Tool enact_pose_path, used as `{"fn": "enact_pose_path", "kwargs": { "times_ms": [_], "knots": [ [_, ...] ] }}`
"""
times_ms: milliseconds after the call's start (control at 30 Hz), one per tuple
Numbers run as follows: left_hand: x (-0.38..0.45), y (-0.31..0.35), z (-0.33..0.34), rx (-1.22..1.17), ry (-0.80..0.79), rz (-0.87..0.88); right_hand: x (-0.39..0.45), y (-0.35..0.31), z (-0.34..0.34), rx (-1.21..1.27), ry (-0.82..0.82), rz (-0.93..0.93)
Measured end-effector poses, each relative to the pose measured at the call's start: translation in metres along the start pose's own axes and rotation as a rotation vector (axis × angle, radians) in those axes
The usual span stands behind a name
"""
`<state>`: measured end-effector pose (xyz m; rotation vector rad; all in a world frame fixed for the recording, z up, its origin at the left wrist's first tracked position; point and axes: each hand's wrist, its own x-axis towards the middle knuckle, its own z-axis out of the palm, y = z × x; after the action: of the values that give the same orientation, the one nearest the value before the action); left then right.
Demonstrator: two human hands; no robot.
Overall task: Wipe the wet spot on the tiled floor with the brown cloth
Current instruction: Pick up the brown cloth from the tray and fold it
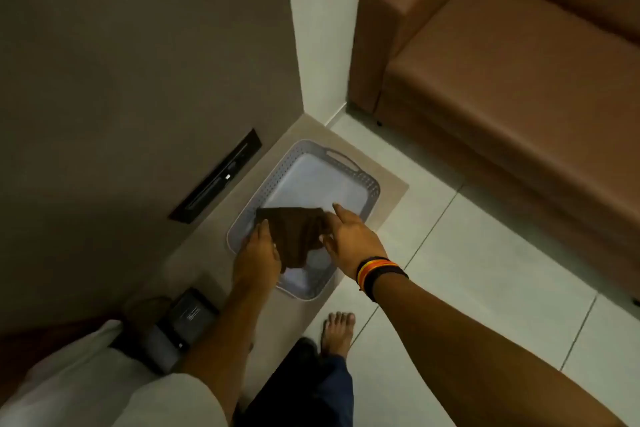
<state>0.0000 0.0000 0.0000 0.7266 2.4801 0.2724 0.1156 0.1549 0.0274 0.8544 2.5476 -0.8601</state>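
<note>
**Cloth held over the basket, floor not yet wiped**

At nine o'clock stands the dark cabinet front (138,80), with a black slot (216,177) low on it. Just right of that, your left hand (258,253) pinches the near-left edge of the brown cloth (294,236), thumb and fingers closed on the fabric. The cloth hangs spread above the grey perforated basket (370,189), which sits on a beige mat (391,198) at the frame's centre; holding it by two edges likely keeps it open for folding or for laying flat. At the cloth's three o'clock, your right hand (349,236) grips the other edge, index finger extended, a striped band (377,270) at the wrist. Your bare foot (337,333) stands at six o'clock. The tiled floor (485,270) runs toward four o'clock, the brown sofa (502,80) at two. No wet spot is discernible on these tiles.
</note>
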Motion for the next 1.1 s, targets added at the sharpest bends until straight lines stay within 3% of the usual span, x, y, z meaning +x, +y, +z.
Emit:
{"fn": "enact_pose_path", "kwargs": {
  "times_ms": [267,467,600,800,933,1000,1100],
  "knots": [
    [0.071,-0.032,0.055,-0.156,-0.071,-0.3,0.081,-0.004,0.083,0.043,-0.11,0.129],
    [0.09,-0.043,0.079,-0.065,-0.007,-0.383,0.108,0.005,0.119,-0.033,0.027,0.204],
    [0.101,-0.045,0.07,-0.06,0.0,-0.391,0.122,0.006,0.113,-0.038,0.002,0.176],
    [0.092,-0.033,0.043,-0.526,-0.091,-0.365,0.1,0.0,0.087,0.295,0.045,0.191],
    [0.069,-0.004,0.021,-0.749,-0.095,-0.33,0.051,0.021,0.053,0.684,0.147,0.281],
    [0.057,0.024,0.017,-0.778,-0.112,-0.288,0.023,0.04,0.034,0.823,0.239,0.34],
    [0.036,0.077,0.029,-0.67,-0.17,-0.092,-0.024,0.079,0.013,0.952,0.391,0.407]
  ]
}}
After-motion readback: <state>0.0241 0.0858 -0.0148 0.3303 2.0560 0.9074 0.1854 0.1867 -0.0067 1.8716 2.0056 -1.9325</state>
